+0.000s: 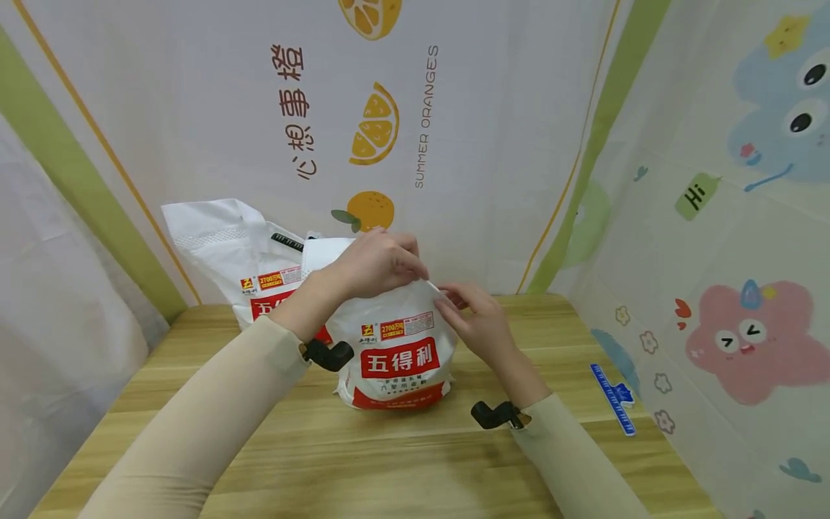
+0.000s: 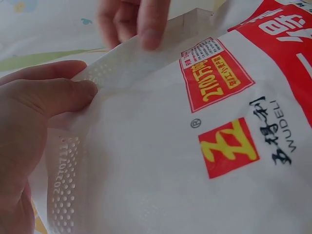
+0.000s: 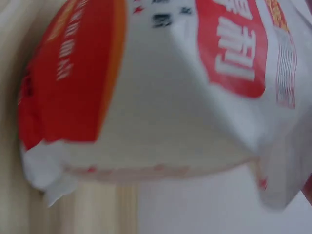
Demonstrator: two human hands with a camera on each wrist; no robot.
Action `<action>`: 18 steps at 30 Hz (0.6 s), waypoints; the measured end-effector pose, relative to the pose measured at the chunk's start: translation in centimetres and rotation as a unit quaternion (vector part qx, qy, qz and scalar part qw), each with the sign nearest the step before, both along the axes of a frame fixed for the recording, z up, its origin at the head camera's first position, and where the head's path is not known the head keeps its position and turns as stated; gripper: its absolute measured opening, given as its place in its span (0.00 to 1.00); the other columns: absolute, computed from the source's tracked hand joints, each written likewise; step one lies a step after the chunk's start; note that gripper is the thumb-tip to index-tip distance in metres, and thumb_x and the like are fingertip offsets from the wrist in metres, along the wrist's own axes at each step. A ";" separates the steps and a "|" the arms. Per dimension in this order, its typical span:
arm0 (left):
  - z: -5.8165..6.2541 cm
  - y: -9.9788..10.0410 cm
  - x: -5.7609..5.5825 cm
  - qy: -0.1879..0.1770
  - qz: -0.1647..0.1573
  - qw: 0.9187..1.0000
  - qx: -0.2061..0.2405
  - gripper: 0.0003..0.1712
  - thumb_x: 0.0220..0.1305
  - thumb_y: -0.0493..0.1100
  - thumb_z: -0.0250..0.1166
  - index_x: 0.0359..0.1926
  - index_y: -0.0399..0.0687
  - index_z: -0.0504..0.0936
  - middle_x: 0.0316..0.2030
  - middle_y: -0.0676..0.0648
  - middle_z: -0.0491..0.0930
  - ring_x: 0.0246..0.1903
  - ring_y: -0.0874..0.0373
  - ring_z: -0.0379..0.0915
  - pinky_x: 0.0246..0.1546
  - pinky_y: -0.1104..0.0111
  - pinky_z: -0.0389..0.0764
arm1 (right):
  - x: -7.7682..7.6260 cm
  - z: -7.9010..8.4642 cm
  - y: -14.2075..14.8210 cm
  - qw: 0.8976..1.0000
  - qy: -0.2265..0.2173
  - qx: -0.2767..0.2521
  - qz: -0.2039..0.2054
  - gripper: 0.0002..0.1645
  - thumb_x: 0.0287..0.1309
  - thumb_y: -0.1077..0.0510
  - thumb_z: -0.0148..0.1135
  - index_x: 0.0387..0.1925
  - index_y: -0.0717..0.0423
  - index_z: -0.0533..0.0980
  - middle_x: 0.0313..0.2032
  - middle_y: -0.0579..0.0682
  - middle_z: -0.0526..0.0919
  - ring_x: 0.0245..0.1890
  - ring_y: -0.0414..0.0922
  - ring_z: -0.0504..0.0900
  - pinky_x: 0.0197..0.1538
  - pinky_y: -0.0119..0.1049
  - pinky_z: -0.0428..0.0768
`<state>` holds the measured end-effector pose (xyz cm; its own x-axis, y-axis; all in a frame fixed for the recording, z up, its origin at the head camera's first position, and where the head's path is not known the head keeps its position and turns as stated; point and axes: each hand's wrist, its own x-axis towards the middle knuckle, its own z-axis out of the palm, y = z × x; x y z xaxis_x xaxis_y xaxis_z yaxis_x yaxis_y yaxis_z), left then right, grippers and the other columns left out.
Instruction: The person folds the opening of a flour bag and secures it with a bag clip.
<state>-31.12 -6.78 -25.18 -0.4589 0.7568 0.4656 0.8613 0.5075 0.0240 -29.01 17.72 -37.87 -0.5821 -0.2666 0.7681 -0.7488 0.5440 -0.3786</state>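
White plastic bag with red-and-white printing (image 1: 397, 328) stands upright mid-table on the yellowish wood-grain tabletop (image 1: 311, 454), in front and to the right of a second white printed bag with a broad pale top (image 1: 223, 241). Left hand (image 1: 379, 263): thumb in front, fingers behind, clamped on the nearer bag's mouth edge by its perforated band (image 2: 66, 190). Right hand (image 1: 480, 324): thumb and fingertips pinching the same edge further along; blurred in the left wrist view. Slim blue plastic strip with white marks (image 1: 612, 400) lies apart, at table right. To work the edge well, I'd keep both pinches level, draw the film taut between them, smooth out creases and trapped air, and let the base bear the weight. Lettering: 五得利 in white on red; "WUDELI" beside a yellow-on-red emblem; small red box, "2700万吨"; "20270711" along the band, lower lines too small to read. White cloth backdrop with orange drawings (image 1: 480, 144) carries 心想事橙 and "SUMMER ORANGES"; green tag print (image 1: 697, 196) at right says "Hi".
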 end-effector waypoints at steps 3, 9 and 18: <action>-0.2 -0.1 -0.1 0.009 -0.002 1.000 0.009 0.05 0.68 0.41 0.78 0.43 0.54 0.98 0.35 0.51 0.85 0.35 0.53 0.79 0.41 0.62 0.72 | -0.3 0.7 -0.9 0.999 0.034 -0.008 0.002 0.13 0.68 0.63 0.75 0.53 0.57 0.88 0.41 0.54 0.90 0.39 0.49 0.89 0.43 0.44 0.92; -0.6 -0.1 -0.2 0.033 -0.009 0.999 0.011 0.05 0.68 0.38 0.78 0.40 0.53 0.98 0.32 0.52 0.84 0.33 0.55 0.80 0.42 0.60 0.71 | -0.5 1.2 -1.7 0.996 0.086 -0.009 -0.027 0.07 0.64 0.66 0.77 0.43 0.55 0.90 0.34 0.52 0.89 0.28 0.44 0.86 0.32 0.36 0.86; 1.0 -0.8 0.3 -0.031 0.044 0.997 -0.053 0.12 0.70 0.41 0.77 0.52 0.54 0.95 0.44 0.50 0.89 0.44 0.52 0.85 0.52 0.54 0.76 | 0.0 0.7 0.0 1.000 0.007 0.029 0.003 0.14 0.69 0.66 0.73 0.54 0.59 0.87 0.45 0.55 0.90 0.41 0.50 0.90 0.44 0.43 0.92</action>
